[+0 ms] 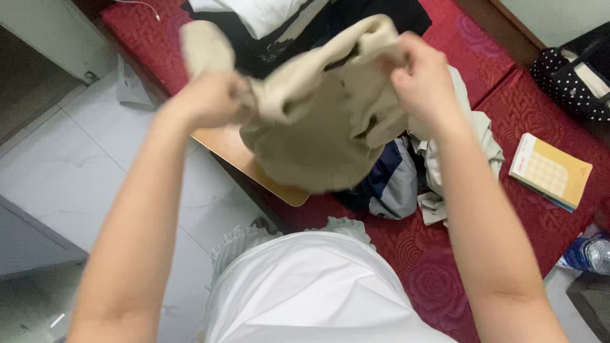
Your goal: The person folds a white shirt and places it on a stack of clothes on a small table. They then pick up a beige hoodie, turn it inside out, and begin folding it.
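Observation:
A beige garment (318, 121) hangs bunched in the air above the red mattress (540, 108). My left hand (210, 98) grips its left side in a closed fist. My right hand (419, 76) pinches the upper right edge of the same cloth. The lower part of the garment droops loose and blurred between my forearms. Below it lies a heap of clothes: a grey and navy piece (387, 184) and a pale greenish-white piece (470, 140).
Dark and white clothes (273, 25) are piled at the top. A yellow book (549, 171) lies on the mattress at right, near a dotted black bag (572, 76) and a plastic bottle (588, 254). A wooden board edge (241, 159) juts over the white tiled floor (63, 165).

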